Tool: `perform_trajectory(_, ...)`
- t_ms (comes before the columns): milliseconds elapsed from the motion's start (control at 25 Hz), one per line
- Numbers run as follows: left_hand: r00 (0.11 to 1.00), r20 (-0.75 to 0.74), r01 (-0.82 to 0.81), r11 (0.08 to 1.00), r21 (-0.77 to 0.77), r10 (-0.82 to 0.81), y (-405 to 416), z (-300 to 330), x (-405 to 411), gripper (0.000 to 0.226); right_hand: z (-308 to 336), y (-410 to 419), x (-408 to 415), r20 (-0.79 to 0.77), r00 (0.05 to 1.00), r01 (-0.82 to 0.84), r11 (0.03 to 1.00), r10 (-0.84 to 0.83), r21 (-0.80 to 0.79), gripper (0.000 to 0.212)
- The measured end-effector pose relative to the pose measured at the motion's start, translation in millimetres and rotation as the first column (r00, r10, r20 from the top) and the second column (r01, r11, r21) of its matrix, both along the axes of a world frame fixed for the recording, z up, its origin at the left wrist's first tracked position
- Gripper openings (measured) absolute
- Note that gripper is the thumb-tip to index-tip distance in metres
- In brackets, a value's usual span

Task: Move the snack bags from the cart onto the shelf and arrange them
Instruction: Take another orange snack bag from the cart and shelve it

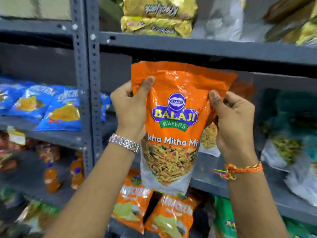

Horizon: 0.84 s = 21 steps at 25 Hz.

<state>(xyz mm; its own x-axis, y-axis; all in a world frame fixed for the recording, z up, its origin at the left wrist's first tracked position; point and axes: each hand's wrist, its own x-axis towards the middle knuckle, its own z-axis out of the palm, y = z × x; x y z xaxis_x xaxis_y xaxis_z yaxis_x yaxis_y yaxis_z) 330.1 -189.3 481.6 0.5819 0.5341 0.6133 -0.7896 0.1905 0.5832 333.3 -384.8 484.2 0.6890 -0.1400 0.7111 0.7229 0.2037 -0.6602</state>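
An orange Balaji Wafers snack bag hangs upright in front of the grey metal shelf. My left hand grips its upper left edge, thumb on the front. On the bag's upper right edge my right hand holds it the same way. A second bag of the same kind shows partly behind it on the middle shelf board. The cart is out of view.
Blue snack bags lie on the left shelf unit. Yellow packets sit on the board above. Orange bags stand on the lower board, teal and white bags at the right. A grey upright post separates the units.
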Motion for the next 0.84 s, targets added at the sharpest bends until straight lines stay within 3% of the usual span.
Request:
perform_trajectory(80, 0.991, -0.026, 0.129, 0.991, -0.027, -0.130, -14, 5, 14, 0.029, 5, -18, 13, -0.087, 0.996, -0.014, 1.000, 0.016, 0.021, 0.016)
perform_trajectory(320, 0.948, -0.227, 0.235, 0.972, 0.029, -0.222, -42, 7, 63, 0.013, 6, -46, 48, -0.233, 0.968, 0.096, 0.995, -0.089, 0.017, 0.011)
perform_trajectory(560, 0.910, -0.356, 0.234, 0.972, 0.022, -0.211, -53, 1, 93, 0.013, -2, -48, 70, -0.315, 0.934, 0.177, 0.984, -0.170, -0.009, 0.014)
perform_trajectory(840, 0.903, -0.396, 0.213, 0.974, 0.079, -0.165, -47, -2, 99, 0.014, -9, -49, 85, -0.321, 0.927, 0.189, 0.981, -0.192, -0.041, 0.014)
